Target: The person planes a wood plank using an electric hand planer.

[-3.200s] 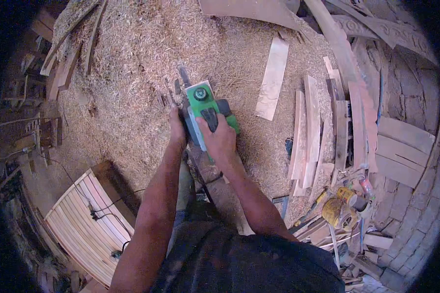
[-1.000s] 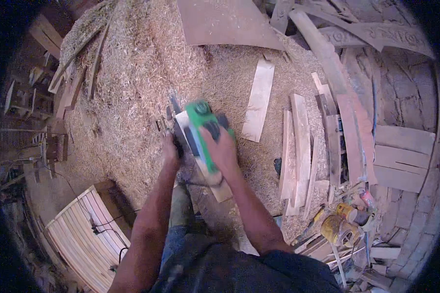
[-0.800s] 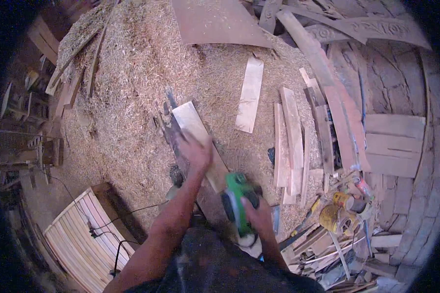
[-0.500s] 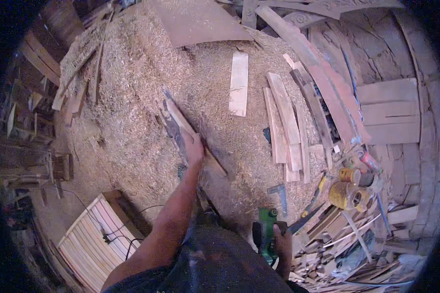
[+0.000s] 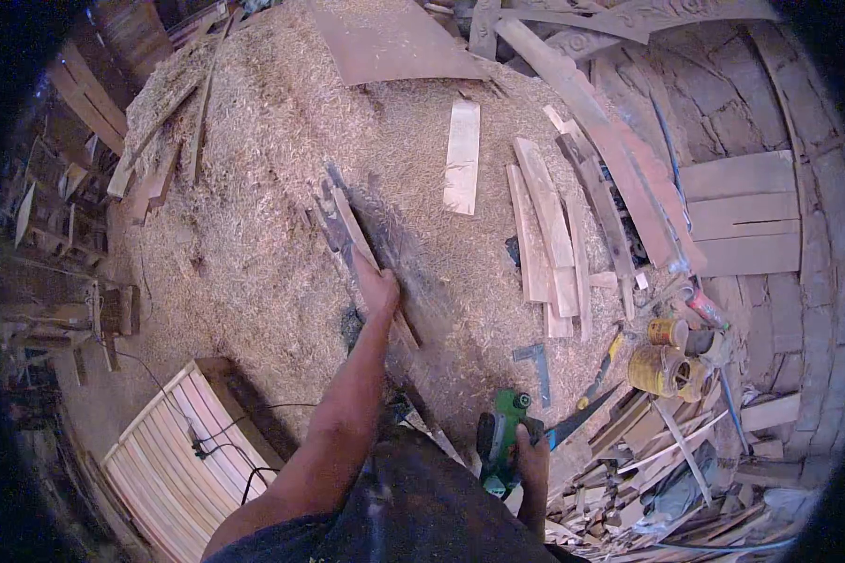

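Note:
My left hand (image 5: 380, 293) is closed around a narrow wooden strip (image 5: 352, 225), which slants over a dark, worn board or bench (image 5: 394, 239). The strip's lower end sticks out past my fingers. At the lower right, close to my body, my right hand (image 5: 532, 455) grips a green electric planer (image 5: 504, 441) by its handle. The planer is held apart from the strip. A metal try square (image 5: 539, 373) lies on the shavings just beyond the planer, and a handsaw (image 5: 582, 418) lies to its right.
Wood shavings (image 5: 244, 178) cover much of the floor. One pale board (image 5: 461, 159) lies ahead, with several planks (image 5: 545, 225) to its right. Yellow containers (image 5: 655, 368) stand beside an offcut heap (image 5: 620, 497). A slatted wooden stack (image 5: 174, 441) with a black cable is at lower left.
The planer has risen slightly and turned a little in my right hand. My left hand has shifted a bit right and down, still gripping the strip, which now stands steeper. The view has shifted slightly.

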A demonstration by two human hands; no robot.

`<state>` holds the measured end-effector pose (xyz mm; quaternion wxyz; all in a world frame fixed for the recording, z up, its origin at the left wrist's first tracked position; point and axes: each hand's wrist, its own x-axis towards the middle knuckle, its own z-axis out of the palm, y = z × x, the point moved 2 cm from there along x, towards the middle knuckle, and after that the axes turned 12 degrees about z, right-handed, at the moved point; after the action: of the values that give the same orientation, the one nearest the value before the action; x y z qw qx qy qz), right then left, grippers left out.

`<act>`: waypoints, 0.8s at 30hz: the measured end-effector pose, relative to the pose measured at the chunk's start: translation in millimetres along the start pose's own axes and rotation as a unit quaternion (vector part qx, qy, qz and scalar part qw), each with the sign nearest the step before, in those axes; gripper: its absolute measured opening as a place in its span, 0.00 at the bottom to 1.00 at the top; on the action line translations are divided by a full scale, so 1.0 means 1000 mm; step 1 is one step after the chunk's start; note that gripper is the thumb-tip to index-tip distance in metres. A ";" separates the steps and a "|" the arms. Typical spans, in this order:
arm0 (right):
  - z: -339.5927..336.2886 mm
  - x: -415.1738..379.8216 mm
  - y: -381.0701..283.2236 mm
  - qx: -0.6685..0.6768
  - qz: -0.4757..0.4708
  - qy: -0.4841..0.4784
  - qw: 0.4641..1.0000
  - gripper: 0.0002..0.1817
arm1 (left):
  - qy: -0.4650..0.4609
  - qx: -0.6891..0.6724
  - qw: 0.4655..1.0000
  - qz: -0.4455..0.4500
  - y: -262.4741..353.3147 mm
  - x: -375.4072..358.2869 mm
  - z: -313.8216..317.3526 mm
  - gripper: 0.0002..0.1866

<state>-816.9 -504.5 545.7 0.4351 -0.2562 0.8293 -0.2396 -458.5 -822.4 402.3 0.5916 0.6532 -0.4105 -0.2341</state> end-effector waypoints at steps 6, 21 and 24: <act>0.006 0.013 -0.002 -0.050 -0.150 0.044 0.986 0.20 | -0.007 0.000 1.000 0.015 -0.020 0.064 0.004 0.48; 0.141 -0.028 -0.134 -0.140 -0.200 -0.025 0.969 0.22 | -0.096 -0.177 0.975 -0.094 -0.038 0.085 -0.033 0.36; 0.170 -0.021 -0.151 -0.181 -0.210 -0.006 0.961 0.25 | -0.108 -0.150 0.978 -0.092 -0.030 0.085 -0.040 0.37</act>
<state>-630.1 -634.4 565.6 0.3266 -0.5008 0.7835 -0.1697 -372.3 -869.2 396.2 0.6113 0.5624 -0.3705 -0.4157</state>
